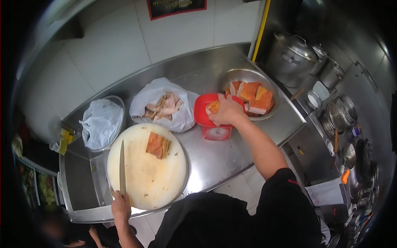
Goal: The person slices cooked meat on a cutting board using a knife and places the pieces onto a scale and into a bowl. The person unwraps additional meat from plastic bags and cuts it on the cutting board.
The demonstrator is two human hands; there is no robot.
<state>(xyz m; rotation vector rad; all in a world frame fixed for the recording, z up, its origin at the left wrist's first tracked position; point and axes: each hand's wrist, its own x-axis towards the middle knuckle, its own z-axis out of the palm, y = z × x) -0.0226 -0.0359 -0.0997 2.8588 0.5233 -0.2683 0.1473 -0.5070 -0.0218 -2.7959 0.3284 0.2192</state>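
Note:
My left hand (121, 208) is closed round the handle of a knife (122, 169), whose blade lies over the left part of a round white chopping board (140, 182). A browned piece of meat (158, 145) sits on the board's upper right. My right hand (226, 110) reaches into the red tray (202, 108) of a red scale (216, 133), its fingers on a piece of meat (213, 106). Right behind the tray stands a metal bowl (234, 75) with several chunks of crisp-skinned meat (250, 90).
An open plastic bag (142, 96) of pale meat and a bowl with a white bag (100, 124) stand behind the board. A sink (82, 177) is at left. Pots (292, 58) and strainers (343, 111) fill the right side. A co-worker (53, 225) is at the lower left.

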